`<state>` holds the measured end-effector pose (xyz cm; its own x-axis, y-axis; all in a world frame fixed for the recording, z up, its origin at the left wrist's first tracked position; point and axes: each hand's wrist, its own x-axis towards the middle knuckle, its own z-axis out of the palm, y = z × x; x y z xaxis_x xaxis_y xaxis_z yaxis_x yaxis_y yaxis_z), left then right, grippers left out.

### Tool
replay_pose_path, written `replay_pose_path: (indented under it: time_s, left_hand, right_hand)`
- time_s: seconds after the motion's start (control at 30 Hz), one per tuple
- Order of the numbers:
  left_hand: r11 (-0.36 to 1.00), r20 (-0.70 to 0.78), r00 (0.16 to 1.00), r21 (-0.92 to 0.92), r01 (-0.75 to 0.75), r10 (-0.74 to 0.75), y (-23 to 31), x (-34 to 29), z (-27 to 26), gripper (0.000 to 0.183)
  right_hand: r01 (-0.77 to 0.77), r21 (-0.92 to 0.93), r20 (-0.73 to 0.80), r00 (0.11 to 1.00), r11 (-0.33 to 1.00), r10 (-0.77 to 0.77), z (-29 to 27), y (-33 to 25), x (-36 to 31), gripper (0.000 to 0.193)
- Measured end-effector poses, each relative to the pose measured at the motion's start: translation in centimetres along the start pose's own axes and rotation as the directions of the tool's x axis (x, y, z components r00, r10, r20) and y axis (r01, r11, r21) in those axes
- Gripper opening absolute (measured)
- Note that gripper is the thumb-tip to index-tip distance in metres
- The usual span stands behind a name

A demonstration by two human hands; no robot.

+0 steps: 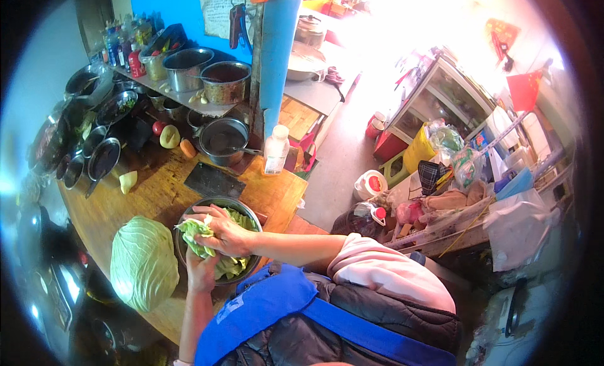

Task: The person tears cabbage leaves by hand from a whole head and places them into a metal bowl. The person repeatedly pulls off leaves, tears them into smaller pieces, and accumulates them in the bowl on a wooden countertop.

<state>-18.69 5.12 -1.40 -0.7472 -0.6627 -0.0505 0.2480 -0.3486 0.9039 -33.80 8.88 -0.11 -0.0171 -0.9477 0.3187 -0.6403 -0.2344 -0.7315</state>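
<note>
Both my hands are over a metal bowl [259, 260] of torn green cabbage leaves [231, 268]. My right hand [229, 232] reaches in from the right, its fingers closed round a bunch of pale green cabbage leaves [196, 235]. Just below, my left hand [202, 273] is raised against the same bunch with its fingers bent; the leaves and the right hand partly cover them. A whole round cabbage [145, 263] sits on the wooden table to the left of the bowl. Behind the bowl lies a dark, flat rectangular blade-like thing [214, 180].
On the wooden table [157, 188] stand a white bottle [277, 150] and a dark pot [224, 141]. Beyond lie a carrot [187, 148] and a yellowish cut vegetable [169, 136]. Pans crowd the left; a shelf [170, 92] bears pots and bottles. A cluttered side table [434, 218] stands right.
</note>
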Motion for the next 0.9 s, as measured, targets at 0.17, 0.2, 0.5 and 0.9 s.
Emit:
replay_pose_path:
  time_s: [0.17,0.2,0.5,0.9]
  left_hand:
    - [0.999,0.009,0.999,0.031,-0.034,0.033,0.0,-0.4,-0.3,0.042]
    - [0.978,0.002,1.000,0.207,0.025,-0.026,0.3,-0.3,-0.5,0.039]
    - [0.789,-0.012,0.991,0.603,0.115,-0.136,2.4,0.2,0.7,0.046]
    - [0.501,0.043,0.900,0.819,-0.280,0.433,0.8,0.8,1.4,0.023]
  right_hand:
    - [0.091,-0.076,0.035,0.995,0.993,-0.089,-3.2,-1.4,0.3,0.050]
    - [0.027,-0.102,0.122,0.992,0.994,-0.014,-4.4,-1.7,0.4,0.068]
    - [-0.040,-0.456,0.404,0.881,0.889,0.247,-4.5,-2.3,1.5,0.031]
    - [-0.601,0.752,0.201,0.601,0.271,0.774,0.8,3.7,-0.6,0.038]
